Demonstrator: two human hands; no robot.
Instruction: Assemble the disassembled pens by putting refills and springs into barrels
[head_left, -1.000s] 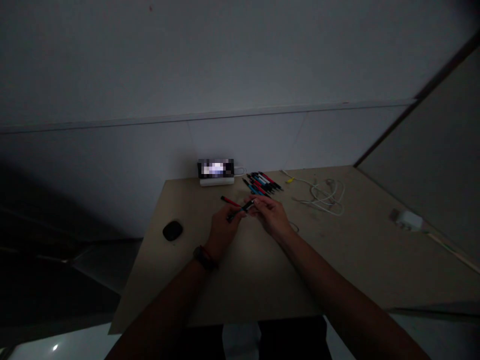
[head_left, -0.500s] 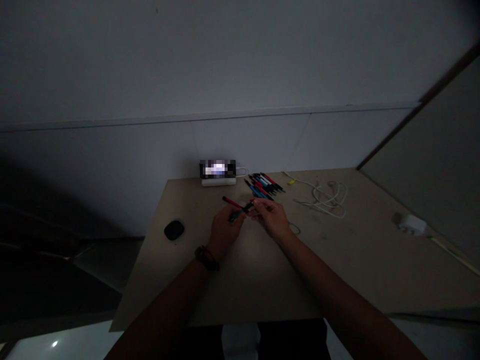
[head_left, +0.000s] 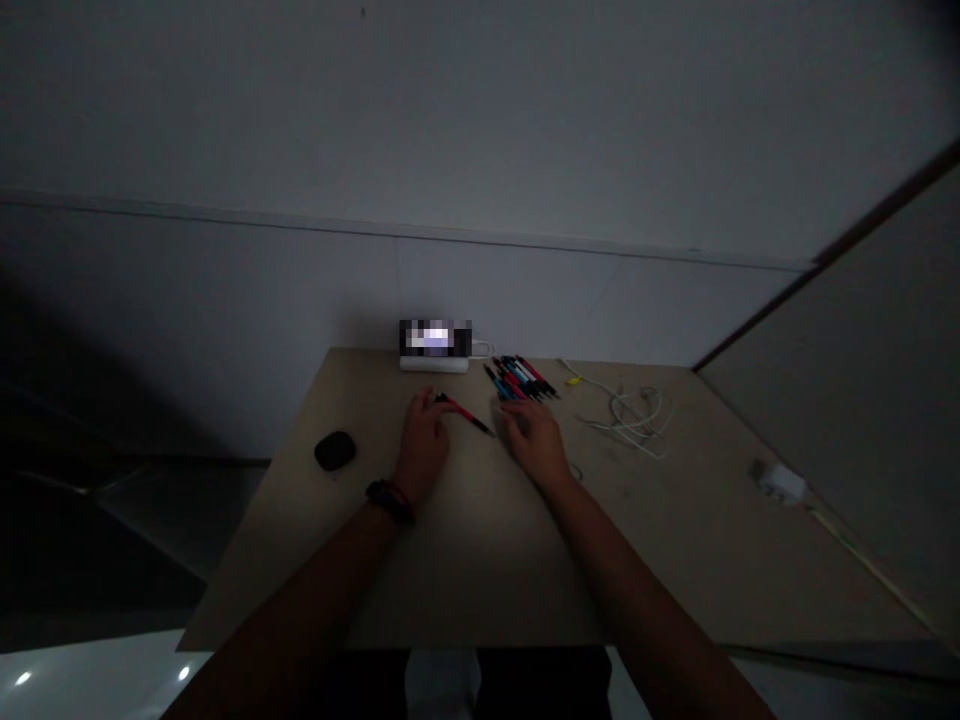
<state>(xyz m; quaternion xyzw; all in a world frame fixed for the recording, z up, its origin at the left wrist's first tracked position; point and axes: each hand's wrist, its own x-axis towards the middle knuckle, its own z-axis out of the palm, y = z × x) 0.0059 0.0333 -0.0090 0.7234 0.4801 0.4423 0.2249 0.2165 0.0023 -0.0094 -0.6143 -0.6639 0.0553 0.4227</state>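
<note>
A red and black pen (head_left: pixel 469 415) lies slanted on the table between my two hands. My left hand (head_left: pixel 425 435) is at the pen's upper left end, its fingers apart and seeming to touch it. To the right, my right hand (head_left: pixel 538 440) rests low over the table with fingers bent and a gap between thumb and forefinger. Its fingertips are at the near edge of a pile of pens (head_left: pixel 521 377) in red, blue, white and black. Whether they touch a pen there is too dark to tell.
A phone with a blurred lit screen (head_left: pixel 436 338) leans on a white stand (head_left: pixel 434 365) near the wall. A black rounded case (head_left: pixel 335 451) lies at the left. White cable (head_left: pixel 634 425) is coiled right of the pens, and a white plug adapter (head_left: pixel 781 483) sits far right.
My hands have moved apart from their joint hold on a dark pen. The left went left, and the right now sits by the pile. The red pen is seen at full length.
</note>
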